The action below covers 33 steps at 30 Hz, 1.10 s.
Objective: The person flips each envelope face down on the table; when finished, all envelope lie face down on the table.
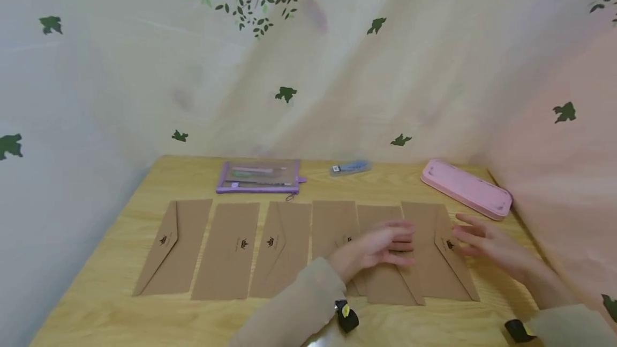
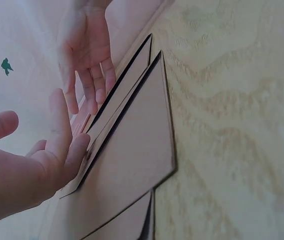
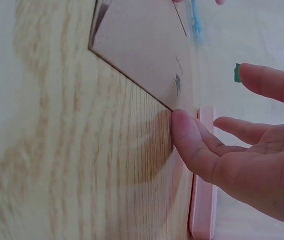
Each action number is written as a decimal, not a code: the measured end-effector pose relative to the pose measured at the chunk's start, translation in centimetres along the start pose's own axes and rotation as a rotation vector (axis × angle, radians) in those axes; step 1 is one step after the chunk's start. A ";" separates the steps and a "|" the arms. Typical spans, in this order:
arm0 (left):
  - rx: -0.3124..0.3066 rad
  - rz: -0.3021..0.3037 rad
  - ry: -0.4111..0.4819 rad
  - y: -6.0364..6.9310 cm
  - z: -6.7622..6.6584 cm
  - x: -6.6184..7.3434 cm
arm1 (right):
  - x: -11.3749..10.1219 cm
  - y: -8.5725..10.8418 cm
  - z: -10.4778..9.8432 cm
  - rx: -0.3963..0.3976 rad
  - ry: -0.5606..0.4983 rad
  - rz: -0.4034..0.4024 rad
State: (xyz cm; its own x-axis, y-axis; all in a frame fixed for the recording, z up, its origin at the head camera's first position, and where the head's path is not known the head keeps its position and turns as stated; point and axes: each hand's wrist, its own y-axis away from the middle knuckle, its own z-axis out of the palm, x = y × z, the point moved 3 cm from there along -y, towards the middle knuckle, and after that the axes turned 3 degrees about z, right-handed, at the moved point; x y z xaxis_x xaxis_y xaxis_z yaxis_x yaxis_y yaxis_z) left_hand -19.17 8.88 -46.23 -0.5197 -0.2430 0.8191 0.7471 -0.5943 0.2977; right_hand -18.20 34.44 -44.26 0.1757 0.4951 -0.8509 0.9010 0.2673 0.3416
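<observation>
Several brown paper envelopes lie side by side in a row on the wooden table. Over the second envelope from the right is my left hand, its fingers extended and holding nothing. The rightmost envelope has its flap and a small black crown print toward its right side. Beside that envelope's right edge is my right hand, fingers loosely spread. In the right wrist view, the fingertips are at the envelope's edge; whether they touch it I cannot tell.
Behind the row lie a purple-edged clear zip pouch with pens inside, a small blue packaged item and a pink pencil case. A leaf-printed curtain encloses the table's back and sides.
</observation>
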 end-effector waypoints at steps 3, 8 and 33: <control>-0.011 -0.014 0.006 0.0 0.2 -0.1 | 0.1 0.2 -0.2 -0.013 -0.025 -0.007; -0.009 -0.029 0.001 -0.2 0.4 -0.1 | 0.3 0.0 -0.5 -0.024 -0.057 -0.011; 0.090 -0.043 0.066 0.1 1.6 0.3 | 0.5 0.1 -0.8 -0.013 -0.110 -0.002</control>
State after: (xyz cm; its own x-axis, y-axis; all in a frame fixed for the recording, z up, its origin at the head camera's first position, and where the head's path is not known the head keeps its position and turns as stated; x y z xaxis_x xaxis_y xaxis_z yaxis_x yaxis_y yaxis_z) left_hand -18.57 9.95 -45.19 -0.5757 -0.2709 0.7715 0.7565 -0.5346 0.3768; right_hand -18.39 35.42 -44.35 0.2168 0.4012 -0.8900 0.8964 0.2793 0.3442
